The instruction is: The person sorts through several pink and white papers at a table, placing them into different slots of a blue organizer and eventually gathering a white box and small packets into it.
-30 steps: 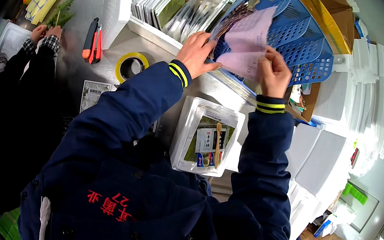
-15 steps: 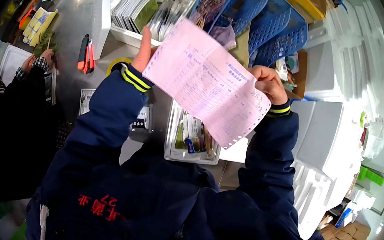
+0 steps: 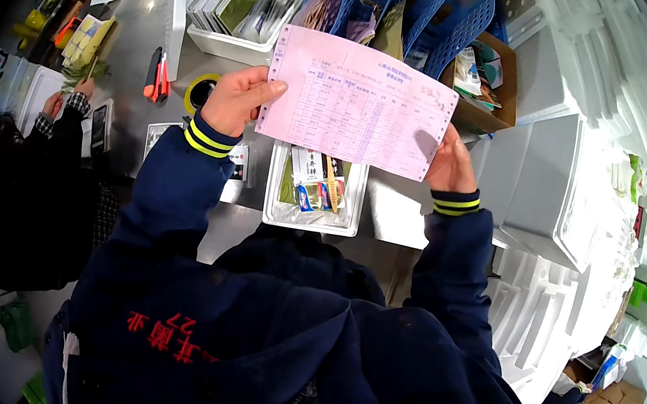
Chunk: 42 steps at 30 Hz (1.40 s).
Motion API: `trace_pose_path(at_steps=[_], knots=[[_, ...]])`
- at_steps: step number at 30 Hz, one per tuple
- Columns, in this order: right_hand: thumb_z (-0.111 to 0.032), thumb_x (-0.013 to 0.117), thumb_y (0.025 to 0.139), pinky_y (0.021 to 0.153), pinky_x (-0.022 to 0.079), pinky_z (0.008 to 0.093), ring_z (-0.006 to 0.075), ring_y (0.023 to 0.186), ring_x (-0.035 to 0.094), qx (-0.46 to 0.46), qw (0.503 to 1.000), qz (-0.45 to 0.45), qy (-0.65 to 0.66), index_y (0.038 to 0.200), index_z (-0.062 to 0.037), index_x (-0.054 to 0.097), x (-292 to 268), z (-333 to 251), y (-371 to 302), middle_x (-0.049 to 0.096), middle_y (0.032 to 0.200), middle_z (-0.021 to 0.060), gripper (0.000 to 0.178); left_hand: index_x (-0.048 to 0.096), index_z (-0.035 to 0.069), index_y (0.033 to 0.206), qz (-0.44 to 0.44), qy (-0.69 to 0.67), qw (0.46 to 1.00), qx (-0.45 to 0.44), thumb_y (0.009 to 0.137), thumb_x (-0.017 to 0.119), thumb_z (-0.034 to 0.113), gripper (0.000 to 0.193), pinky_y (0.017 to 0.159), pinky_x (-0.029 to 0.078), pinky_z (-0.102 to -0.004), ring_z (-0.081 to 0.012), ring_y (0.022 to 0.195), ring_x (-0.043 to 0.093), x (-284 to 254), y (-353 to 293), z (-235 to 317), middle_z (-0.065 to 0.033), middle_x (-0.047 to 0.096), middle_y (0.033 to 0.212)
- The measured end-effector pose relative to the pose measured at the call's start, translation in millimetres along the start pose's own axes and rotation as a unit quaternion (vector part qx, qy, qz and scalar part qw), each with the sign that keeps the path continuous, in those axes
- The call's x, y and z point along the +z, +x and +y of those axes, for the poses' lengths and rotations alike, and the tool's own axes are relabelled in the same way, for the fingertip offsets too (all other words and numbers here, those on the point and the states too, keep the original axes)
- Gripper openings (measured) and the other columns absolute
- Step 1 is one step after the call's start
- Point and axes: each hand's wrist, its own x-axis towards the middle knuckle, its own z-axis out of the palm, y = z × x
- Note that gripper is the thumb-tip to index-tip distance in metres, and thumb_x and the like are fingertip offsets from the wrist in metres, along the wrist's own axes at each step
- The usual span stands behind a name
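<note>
A pink printed form [image 3: 354, 103] with punched side edges is held up flat between both my hands. My left hand [image 3: 240, 98] pinches its left edge, thumb on the front. At the right edge my right hand [image 3: 453, 161] grips it, its fingers partly hidden behind the sheet. Below the paper stands a white foam box [image 3: 272, 213] with packets [image 3: 316, 195] in it, its far part covered by the form. Beyond the form sits another white foam box [image 3: 233, 47] filled with upright cards and packets.
A blue basket [image 3: 426, 30] with dividers stands at the back beside a cardboard box [image 3: 505, 87]. A red-and-black cutter [image 3: 158, 78] and a tape roll [image 3: 201, 91] lie left. White foam boxes [image 3: 545, 188] pile up right. A co-worker's hands [image 3: 65, 98] are far left.
The pink form has turned from a slant to nearly level and now faces me more squarely. My right hand has shifted lower along its right edge. My view has shifted slightly.
</note>
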Motion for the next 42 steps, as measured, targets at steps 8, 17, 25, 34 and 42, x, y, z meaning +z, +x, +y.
trace_pose_path(at_steps=[8, 17, 25, 34, 42], knots=[[-0.006, 0.058, 0.081, 0.065, 0.045, 0.0215, 0.0105, 0.072, 0.056, -0.089, 0.972, 0.209, -0.061, 0.093, 0.0052, 0.059, -1.1, 25.1, -27.9, 0.061, 0.083, 0.0060, 0.017, 0.052, -0.006, 0.105, 0.034, 0.031, 0.999, 0.019, 0.085, 0.053, 0.011, 0.027, 0.067, 0.047, -0.0226, -0.0108, 0.077, 0.058, 17.0, -14.8, -1.4, -0.0079, 0.060, 0.091], [-0.007, 0.059, 0.080, 0.066, 0.042, 0.0199, 0.0074, 0.070, 0.052, -0.171, 0.940, 0.218, -0.199, 0.088, 0.0050, 0.061, 13.2, 9.1, -45.6, 0.061, 0.078, 0.0035, 0.015, 0.053, -0.005, 0.103, 0.058, 0.068, 0.996, 0.025, 0.084, 0.054, 0.010, 0.025, 0.064, 0.048, -0.0218, -0.0104, 0.074, 0.059, 20.1, -19.2, -2.0, -0.0070, 0.060, 0.088], [-0.007, 0.060, 0.080, 0.065, 0.042, 0.0200, 0.0073, 0.070, 0.053, -0.153, 0.946, 0.214, -0.188, 0.087, 0.0053, 0.061, 16.1, 9.8, -41.2, 0.061, 0.078, 0.0042, 0.015, 0.052, -0.006, 0.105, 0.065, 0.050, 0.997, 0.012, 0.084, 0.053, 0.010, 0.026, 0.063, 0.049, -0.0220, -0.0111, 0.073, 0.059, 12.8, -23.2, -0.6, -0.0081, 0.060, 0.088], [-0.007, 0.060, 0.079, 0.065, 0.042, 0.0199, 0.0075, 0.069, 0.054, -0.142, 0.952, 0.210, -0.173, 0.088, 0.0051, 0.061, 18.5, 8.8, -38.8, 0.062, 0.079, 0.0050, 0.015, 0.052, -0.006, 0.104, 0.067, 0.041, 0.997, 0.004, 0.084, 0.053, 0.010, 0.026, 0.063, 0.048, -0.0212, -0.0110, 0.073, 0.059, 11.8, -21.9, 0.8, -0.0081, 0.060, 0.088], [-0.007, 0.061, 0.078, 0.056, 0.038, 0.0191, 0.0049, 0.060, 0.048, -0.133, 0.943, 0.263, -0.152, 0.080, 0.0017, 0.061, 3.4, 21.0, -30.9, 0.056, 0.068, -0.0001, 0.009, 0.048, -0.005, 0.112, 0.080, 0.012, 0.995, 0.061, 0.086, 0.048, 0.009, 0.029, 0.076, 0.046, -0.0239, -0.0135, 0.086, 0.057, 7.5, -12.0, -13.0, -0.0098, 0.058, 0.097]])
